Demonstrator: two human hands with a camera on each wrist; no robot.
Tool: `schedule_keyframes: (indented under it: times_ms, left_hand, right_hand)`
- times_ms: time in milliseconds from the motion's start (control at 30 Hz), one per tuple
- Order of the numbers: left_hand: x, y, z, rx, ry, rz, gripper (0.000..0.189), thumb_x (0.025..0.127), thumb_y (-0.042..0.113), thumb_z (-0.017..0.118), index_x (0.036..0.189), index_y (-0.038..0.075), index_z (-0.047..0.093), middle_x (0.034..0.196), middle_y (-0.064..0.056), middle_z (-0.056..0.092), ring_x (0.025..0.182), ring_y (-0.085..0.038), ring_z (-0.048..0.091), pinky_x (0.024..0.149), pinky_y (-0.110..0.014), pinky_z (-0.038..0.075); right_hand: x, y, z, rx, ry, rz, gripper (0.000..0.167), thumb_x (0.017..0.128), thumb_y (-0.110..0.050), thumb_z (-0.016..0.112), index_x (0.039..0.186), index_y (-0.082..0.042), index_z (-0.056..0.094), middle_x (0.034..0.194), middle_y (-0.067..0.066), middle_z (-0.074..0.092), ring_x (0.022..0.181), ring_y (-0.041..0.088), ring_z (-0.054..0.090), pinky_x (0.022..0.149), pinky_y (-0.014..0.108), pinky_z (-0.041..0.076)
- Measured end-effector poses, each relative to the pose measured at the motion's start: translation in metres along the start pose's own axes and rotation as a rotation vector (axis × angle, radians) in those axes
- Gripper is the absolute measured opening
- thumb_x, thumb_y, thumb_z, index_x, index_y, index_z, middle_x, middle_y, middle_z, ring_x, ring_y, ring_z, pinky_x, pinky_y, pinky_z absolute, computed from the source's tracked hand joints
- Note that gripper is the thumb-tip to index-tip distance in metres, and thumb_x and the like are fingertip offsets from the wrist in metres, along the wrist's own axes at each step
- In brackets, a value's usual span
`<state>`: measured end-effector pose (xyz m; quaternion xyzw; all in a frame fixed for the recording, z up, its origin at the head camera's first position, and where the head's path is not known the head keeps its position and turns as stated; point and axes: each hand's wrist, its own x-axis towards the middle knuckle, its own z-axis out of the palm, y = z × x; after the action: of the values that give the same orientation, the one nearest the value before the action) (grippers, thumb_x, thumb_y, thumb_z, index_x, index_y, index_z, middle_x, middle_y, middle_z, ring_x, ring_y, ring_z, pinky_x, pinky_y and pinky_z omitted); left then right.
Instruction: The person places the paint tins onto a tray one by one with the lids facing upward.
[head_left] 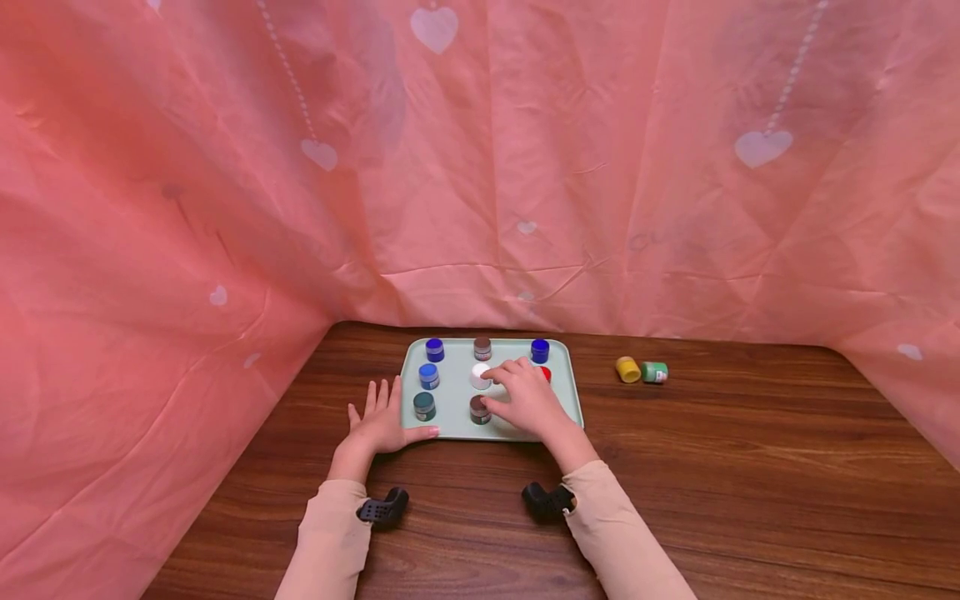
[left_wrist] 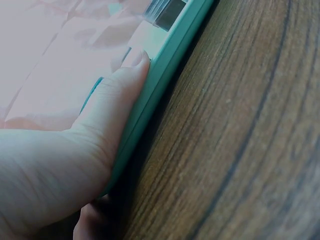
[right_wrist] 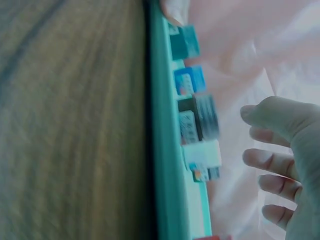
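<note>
A pale green tray holds several small paint jars in rows: dark blue, brown, another dark blue, lighter blue, white, red, dark green and a second brown one. My left hand rests at the tray's near left corner, thumb lying over the rim and fingers spread along the side. Above the tray's right half hovers my right hand, its loosely bent fingers apart from the jars in the right wrist view. It partly covers the red jar.
To the right of the tray, a yellow jar and a green jar lie on their sides on the dark wooden table. A pink curtain with hearts hangs behind and at both sides of the table.
</note>
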<state>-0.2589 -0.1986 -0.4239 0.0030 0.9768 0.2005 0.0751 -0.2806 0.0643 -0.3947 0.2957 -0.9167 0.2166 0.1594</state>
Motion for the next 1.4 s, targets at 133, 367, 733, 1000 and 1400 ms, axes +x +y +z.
schedule_keyframes:
  times_ms: [133, 367, 733, 1000, 1400]
  left_hand:
    - [0.000, 0.001, 0.000, 0.002, -0.002, 0.003, 0.128, 0.071, 0.078, 0.064, 0.158, 0.007, 0.003, 0.163, -0.024, 0.004, 0.151, -0.041, -0.009, 0.111, -0.074, -0.003]
    - [0.002, 0.001, 0.001, -0.002, -0.008, 0.005, 0.128, 0.071, 0.079, 0.063, 0.158, 0.008, 0.001, 0.163, -0.023, 0.003, 0.151, -0.040, -0.010, 0.112, -0.073, -0.004]
    - [0.001, -0.005, 0.001, 0.004, -0.016, -0.007, 0.133, 0.067, 0.085, 0.060, 0.158, 0.008, -0.001, 0.163, -0.024, 0.001, 0.151, -0.040, -0.012, 0.111, -0.073, -0.009]
    - [-0.001, -0.009, 0.000, 0.012, -0.019, -0.008, 0.133, 0.068, 0.083, 0.061, 0.157, 0.006, 0.000, 0.163, -0.025, 0.001, 0.151, -0.040, -0.012, 0.110, -0.073, -0.010]
    - [-0.003, -0.010, 0.002, 0.006, 0.001, -0.002, 0.130, 0.070, 0.079, 0.063, 0.157, 0.005, 0.003, 0.162, -0.026, 0.004, 0.150, -0.042, -0.009, 0.110, -0.074, -0.005]
  right_hand:
    - [-0.001, 0.009, -0.010, 0.012, 0.070, 0.025, 0.031, 0.083, -0.029, 0.075, 0.110, -0.014, 0.072, 0.098, 0.005, 0.068, 0.096, 0.024, 0.051, 0.080, 0.042, 0.041]
    - [-0.005, 0.028, -0.027, 0.050, 0.185, 0.095, 0.028, 0.084, -0.024, 0.075, 0.109, -0.013, 0.073, 0.102, 0.008, 0.068, 0.103, 0.028, 0.053, 0.089, 0.047, 0.042]
    - [-0.013, 0.055, -0.046, 0.086, 0.286, 0.182, 0.031, 0.086, -0.024, 0.073, 0.112, -0.007, 0.071, 0.106, 0.013, 0.069, 0.105, 0.031, 0.050, 0.089, 0.049, 0.039]
    - [-0.020, 0.073, -0.056, 0.114, 0.331, 0.214, 0.031, 0.086, -0.021, 0.073, 0.113, -0.006, 0.070, 0.113, 0.017, 0.068, 0.109, 0.034, 0.048, 0.093, 0.052, 0.035]
    - [-0.033, 0.119, -0.081, -0.105, 0.335, 0.151, 0.029, 0.083, -0.020, 0.073, 0.109, -0.006, 0.071, 0.107, 0.017, 0.067, 0.105, 0.038, 0.049, 0.084, 0.052, 0.035]
